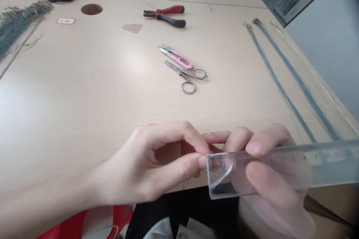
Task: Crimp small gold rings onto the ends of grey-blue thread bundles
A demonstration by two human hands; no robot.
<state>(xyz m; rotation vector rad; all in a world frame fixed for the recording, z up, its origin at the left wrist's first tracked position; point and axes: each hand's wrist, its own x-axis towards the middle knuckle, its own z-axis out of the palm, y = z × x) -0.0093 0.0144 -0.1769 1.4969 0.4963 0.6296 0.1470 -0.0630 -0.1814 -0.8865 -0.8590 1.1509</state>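
Ruler: clear plastic ruler (297,160), held just above the front edge of the tabletop (109,78); its long axis runs crosswise, from the zero end near the middle out to the right side of the view, rising slightly to the right.
Right hand: the right hand (272,179) has closed thumb and forefinger on the ruler, a little to the right of the zero mark; its other fingers show behind the plastic.
Left hand: the left hand (140,168) is narrow, thumb and forefinger pinched together, apparently on a tiny gold tip (212,153); what else they grip is hidden.
Zero end: the gold tip sits at the ruler's upper edge beside the zero mark, just right of the left fingertips. The left hand is nearer to that end; the left thumb seems to touch it.
Cutting tools: pink snips (174,55) and silver scissors (182,73) lie close together beyond the hands.
Pliers: red-and-black pliers (169,19) lie farther back.
Strands: two blue-grey strands (294,74) stretch along the right side.
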